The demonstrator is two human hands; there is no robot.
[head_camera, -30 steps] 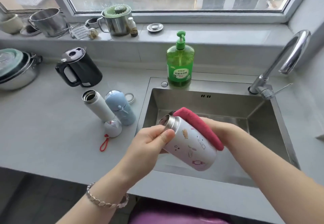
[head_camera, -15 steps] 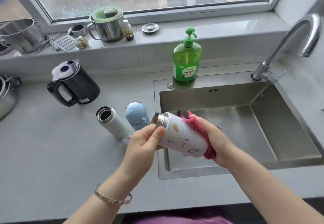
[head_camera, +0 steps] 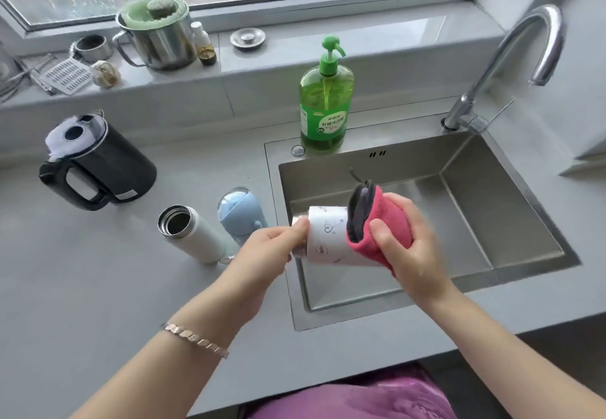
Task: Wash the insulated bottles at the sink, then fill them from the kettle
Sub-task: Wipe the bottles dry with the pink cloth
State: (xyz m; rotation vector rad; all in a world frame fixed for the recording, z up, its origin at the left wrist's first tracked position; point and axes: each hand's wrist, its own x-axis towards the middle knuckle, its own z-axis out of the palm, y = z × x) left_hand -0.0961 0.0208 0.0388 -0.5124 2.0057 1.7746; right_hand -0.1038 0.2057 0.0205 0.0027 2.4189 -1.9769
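Note:
A white insulated bottle with small drawings [head_camera: 326,235] lies on its side above the left part of the steel sink [head_camera: 485,222]. My left hand [head_camera: 272,251] pinches its metal neck end. My right hand [head_camera: 406,241] grips a pink and grey cloth [head_camera: 370,222] wrapped round the bottle's base end. On the counter to the left, a plain white bottle [head_camera: 190,231] stands open with no lid. A pale blue bottle [head_camera: 241,213] stands beside it. The black kettle [head_camera: 98,163] sits further left, lid shut.
A green dish soap pump bottle [head_camera: 326,100] stands on the sink's back rim. The curved tap [head_camera: 511,58] rises at the back right, with no water running. The window ledge holds a steel mug [head_camera: 157,35], a small bottle, a drain plug [head_camera: 247,38] and a grater.
The bottle has turned closer to level. The cloth has slid to the base end, and my right hand now wraps over it from the near side. The view shifted right.

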